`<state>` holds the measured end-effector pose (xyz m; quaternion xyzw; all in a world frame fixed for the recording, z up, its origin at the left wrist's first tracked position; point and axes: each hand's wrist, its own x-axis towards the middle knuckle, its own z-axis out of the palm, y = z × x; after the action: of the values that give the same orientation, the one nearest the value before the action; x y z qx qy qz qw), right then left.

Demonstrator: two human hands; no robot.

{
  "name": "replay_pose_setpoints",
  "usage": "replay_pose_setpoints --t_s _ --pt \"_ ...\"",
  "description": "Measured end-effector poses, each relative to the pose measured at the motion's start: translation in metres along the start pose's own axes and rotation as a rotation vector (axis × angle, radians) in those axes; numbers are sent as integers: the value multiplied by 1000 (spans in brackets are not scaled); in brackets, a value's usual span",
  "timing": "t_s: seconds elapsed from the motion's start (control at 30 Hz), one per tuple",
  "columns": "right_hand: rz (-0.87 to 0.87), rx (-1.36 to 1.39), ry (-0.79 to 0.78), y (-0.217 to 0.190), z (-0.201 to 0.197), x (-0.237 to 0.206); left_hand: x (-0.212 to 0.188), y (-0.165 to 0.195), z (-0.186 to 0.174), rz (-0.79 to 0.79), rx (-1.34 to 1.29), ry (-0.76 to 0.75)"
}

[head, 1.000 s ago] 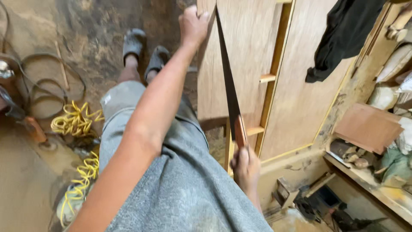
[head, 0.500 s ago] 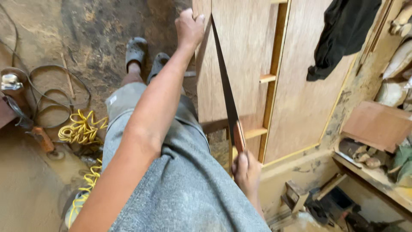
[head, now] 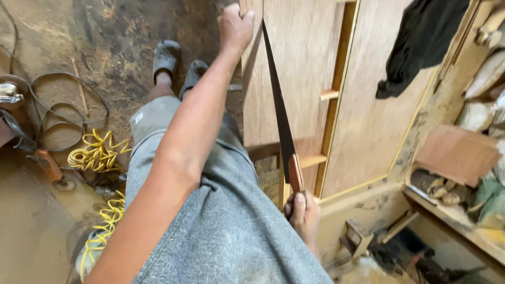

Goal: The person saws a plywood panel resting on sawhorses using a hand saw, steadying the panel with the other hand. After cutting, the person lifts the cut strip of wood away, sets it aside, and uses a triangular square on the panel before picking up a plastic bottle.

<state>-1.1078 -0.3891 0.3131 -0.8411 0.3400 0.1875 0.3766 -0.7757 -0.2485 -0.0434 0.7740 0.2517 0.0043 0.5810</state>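
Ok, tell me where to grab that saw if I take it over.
Take the saw by its wooden handle at the near, lower end, coming from the near side beside the right hand that grips it now. The dark blade tapers away toward the left hand on the plywood panel, so its thin edge and far tip are probably poor places to grip.

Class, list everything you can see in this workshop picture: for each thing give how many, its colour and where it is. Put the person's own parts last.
plywood board: one, brown, upright at centre
handsaw: one, dark blade, wooden handle, against the board's edge
wall panel: one, brown, right of the board
cloth: one, black, hanging top right
cord: one, yellow, coiled on the floor at left
cable: one, black, looped on the floor at left
clogs: two, grey, on the feet
left hand: gripping the board's top edge
right hand: holding the saw handle
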Motion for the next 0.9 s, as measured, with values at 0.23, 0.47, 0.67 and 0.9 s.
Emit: replay_pose_setpoints --t_s 0.23,0.47,0.67,0.9 --pt "-941 -661 199 -31 107 205 6 -13 8 34 -68 51" --pt "-206 276 -90 -81 100 202 -10 -5 -16 15 -94 -28" --pt "-241 384 -104 -70 108 197 -41 -12 -14 -57 11 -57" --pt "-368 -188 -22 -36 11 28 -28 -15 -3 -62 -10 -16"
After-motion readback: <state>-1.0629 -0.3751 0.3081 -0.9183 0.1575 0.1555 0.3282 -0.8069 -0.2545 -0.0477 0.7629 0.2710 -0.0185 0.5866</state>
